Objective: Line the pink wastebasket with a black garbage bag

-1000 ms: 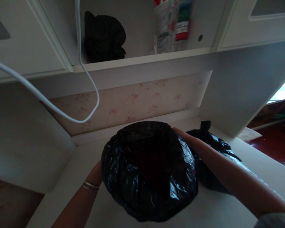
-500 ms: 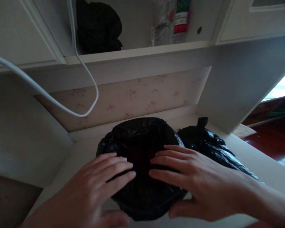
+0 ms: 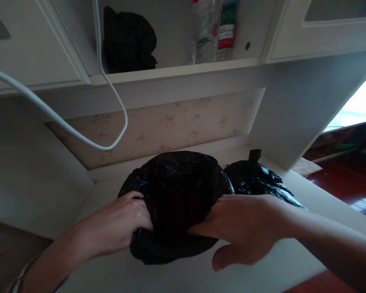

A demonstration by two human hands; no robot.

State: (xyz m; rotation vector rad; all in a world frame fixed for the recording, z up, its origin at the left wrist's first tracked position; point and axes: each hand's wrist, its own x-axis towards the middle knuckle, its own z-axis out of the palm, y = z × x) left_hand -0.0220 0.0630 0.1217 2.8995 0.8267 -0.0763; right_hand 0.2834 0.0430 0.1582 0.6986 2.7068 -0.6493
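Observation:
A round bin lined with a black plastic bag (image 3: pixel 177 183) stands on the white desk (image 3: pixel 262 264), with a dark reddish inside showing. My left hand (image 3: pixel 118 224) grips the bag's near rim on the left, fingers curled into the plastic. My right hand (image 3: pixel 240 224) grips the near rim on the right, its fingers tucked into the opening and its thumb hanging below. A second black bag (image 3: pixel 259 183) lies crumpled just right of the bin, behind my right wrist.
A white cable (image 3: pixel 110 85) loops down from above at the left. The shelf (image 3: pixel 177 69) overhead holds a black bundle (image 3: pixel 128 38), a clear plastic bottle (image 3: pixel 204 32) and a red-and-green container (image 3: pixel 227 28). Floral wallpaper backs the desk; dark red floor lies to the right.
My hands came from the bin's two sides to hover flat over its opening, and now both have closed on the near rim of the bag.

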